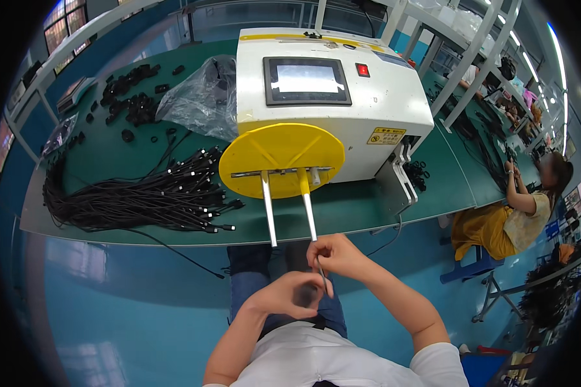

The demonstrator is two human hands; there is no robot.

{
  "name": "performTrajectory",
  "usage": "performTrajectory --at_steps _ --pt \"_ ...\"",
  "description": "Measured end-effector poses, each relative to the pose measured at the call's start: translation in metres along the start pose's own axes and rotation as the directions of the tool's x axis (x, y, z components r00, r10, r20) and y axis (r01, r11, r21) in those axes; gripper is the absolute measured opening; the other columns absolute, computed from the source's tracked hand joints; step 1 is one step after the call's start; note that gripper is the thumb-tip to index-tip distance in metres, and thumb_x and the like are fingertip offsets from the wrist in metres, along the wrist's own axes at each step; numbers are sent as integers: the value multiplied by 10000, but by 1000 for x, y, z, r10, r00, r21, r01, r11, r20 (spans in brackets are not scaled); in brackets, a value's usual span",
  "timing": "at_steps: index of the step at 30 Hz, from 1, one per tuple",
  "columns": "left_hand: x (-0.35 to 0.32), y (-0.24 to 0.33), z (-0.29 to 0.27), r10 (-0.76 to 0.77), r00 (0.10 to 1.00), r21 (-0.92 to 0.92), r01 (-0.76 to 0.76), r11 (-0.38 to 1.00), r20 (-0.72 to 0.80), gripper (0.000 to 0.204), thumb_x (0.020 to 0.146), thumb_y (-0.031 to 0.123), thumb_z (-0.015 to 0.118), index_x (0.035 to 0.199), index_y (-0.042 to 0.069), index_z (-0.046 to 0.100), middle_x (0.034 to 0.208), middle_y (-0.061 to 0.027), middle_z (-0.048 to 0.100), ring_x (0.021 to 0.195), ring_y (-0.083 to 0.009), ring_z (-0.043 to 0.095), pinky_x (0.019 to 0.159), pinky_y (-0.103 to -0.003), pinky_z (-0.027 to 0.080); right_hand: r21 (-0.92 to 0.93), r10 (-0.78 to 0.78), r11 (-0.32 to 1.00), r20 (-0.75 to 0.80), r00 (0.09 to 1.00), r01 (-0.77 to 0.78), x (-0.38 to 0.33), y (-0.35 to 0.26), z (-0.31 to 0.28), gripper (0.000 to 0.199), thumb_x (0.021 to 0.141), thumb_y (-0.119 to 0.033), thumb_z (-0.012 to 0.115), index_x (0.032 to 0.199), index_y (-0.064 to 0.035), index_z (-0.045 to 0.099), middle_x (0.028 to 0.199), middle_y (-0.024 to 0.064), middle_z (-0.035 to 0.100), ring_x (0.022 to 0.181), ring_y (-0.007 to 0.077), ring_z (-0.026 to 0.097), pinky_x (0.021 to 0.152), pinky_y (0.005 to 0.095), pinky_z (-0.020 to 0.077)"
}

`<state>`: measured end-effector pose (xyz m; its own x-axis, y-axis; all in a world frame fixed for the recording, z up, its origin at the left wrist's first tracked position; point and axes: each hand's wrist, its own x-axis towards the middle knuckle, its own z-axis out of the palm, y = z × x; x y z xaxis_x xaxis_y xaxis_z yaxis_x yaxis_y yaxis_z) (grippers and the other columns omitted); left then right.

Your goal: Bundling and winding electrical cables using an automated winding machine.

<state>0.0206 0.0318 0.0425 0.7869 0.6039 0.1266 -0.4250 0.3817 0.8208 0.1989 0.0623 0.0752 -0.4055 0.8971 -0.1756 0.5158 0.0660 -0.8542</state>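
My left hand, low in front of my body, is curled around a dark coil of cable, which is blurred. Just above and to its right, my right hand pinches a thin dark strand between thumb and fingers. The strand runs down toward my left hand; where it joins the coil is hidden. Over my hands, two metal rods stick out from a yellow disc on the front of a white machine. No cable shows around the rods.
A large bundle of black cables lies on the green table, one cable hanging over its front edge. Behind are a clear plastic bag and small black parts. Another person sits at the right on a blue stool.
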Motion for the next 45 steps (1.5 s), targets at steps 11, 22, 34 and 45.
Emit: performTrajectory --at_steps 11,22,34,45 --pt "-5 -14 -39 170 872 858 386 339 -460 274 599 48 695 811 -6 530 621 -74 509 588 -156 520 563 -280 420 781 35 620 62 997 -71 -1 37 23 191 727 -20 489 866 -21 619 678 61 560 668 165 542 729 273 431" --pt "-9 -10 -36 302 826 777 235 583 -476 311 604 53 731 844 12 537 716 -116 579 657 -264 590 609 -318 469 208 -27 976 -179 983 64 -20 25 56 213 790 -4 550 989 2 624 873 89 618 843 147 597 731 262 484" --pt "-2 -15 -15 288 826 820 316 477 -485 382 562 68 749 857 28 509 707 -100 559 654 -219 571 613 -287 456 716 160 685 34 987 -136 -19 29 50 195 780 -115 669 936 -3 633 917 78 628 853 137 587 788 276 462" --pt "9 -6 -20 146 906 784 253 568 -398 425 583 82 760 932 17 525 743 -98 578 669 -181 571 622 -275 454 900 166 410 89 982 -151 -21 45 56 168 795 -6 605 955 36 628 943 75 597 899 156 568 862 295 432"
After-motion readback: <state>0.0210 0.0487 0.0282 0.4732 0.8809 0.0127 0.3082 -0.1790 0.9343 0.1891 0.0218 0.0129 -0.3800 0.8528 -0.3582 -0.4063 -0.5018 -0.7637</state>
